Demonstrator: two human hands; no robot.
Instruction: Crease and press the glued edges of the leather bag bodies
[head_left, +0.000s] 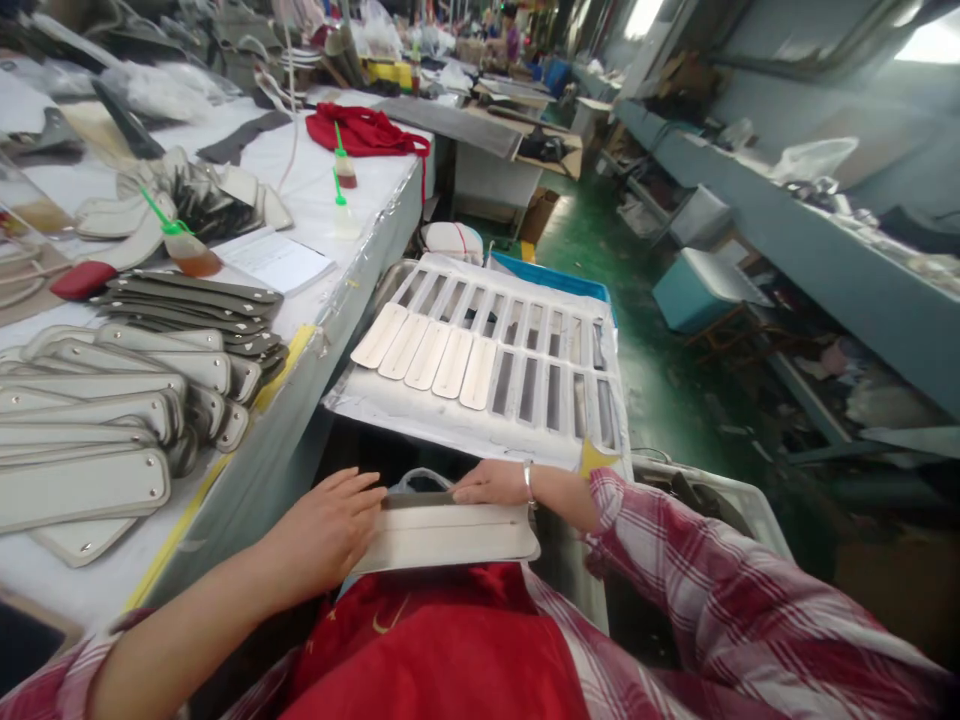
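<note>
A long cream panel (450, 541) with rounded corners and a small hole near its right end lies level just above my lap. A dark strip (420, 499) shows along its far edge. My left hand (339, 532) grips the left end, its fingers reaching over the panel and its thumb hidden. At the far edge, my right hand (495, 484) holds the right half with its fingers closed over the edge. Beyond my hands stands a white slotted rack (420, 425), where several cream pieces (439, 356) lie side by side over the slots.
The white table (360, 220) on my left carries stacked cream panels (82, 490), dark strips (187, 300), an open notebook (277, 260), green-tipped bottles (191, 252) and a red cloth (364, 130). A pale bin (757, 500) stands right of my arm. Green floor (652, 390) runs along the aisle.
</note>
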